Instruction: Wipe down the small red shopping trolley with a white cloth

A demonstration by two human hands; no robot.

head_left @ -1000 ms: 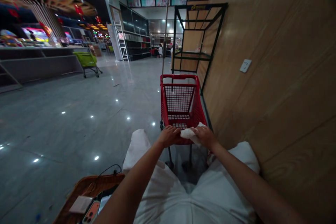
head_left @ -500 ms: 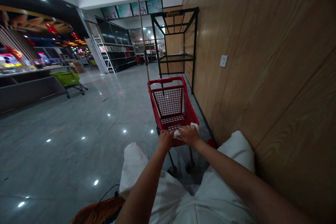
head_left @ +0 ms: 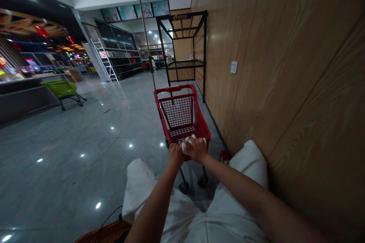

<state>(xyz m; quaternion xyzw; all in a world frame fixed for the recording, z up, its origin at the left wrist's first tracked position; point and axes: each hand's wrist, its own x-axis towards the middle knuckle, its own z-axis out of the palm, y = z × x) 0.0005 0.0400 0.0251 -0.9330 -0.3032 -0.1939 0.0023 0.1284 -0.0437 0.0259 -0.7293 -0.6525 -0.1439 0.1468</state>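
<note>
A small red shopping cart (head_left: 202,123) with a grid back panel stands between my knees, its near edge toward me. My left hand (head_left: 175,154) is wrapped round the left part of that near edge. Closed over a crumpled white cloth (head_left: 185,148), my right hand (head_left: 196,149) presses it on the edge just beside the left hand. Bits of the cloth stick out past the fingers. The part of the edge under both hands is hidden. A thin pole (head_left: 146,34) rises at the cart's far left corner.
A wood-panel wall (head_left: 236,110) with a socket (head_left: 234,67) runs close on my right. Beyond the cart stands a dark metal frame (head_left: 204,57). A green cart (head_left: 61,88) and a ladder (head_left: 107,62) are to the left. An orange-brown basket (head_left: 105,231) sits by my left leg.
My right hand has slid left along the cart's edge with the cloth, nearer my left hand. The whole view has shifted slightly. My left hand keeps its hold.
</note>
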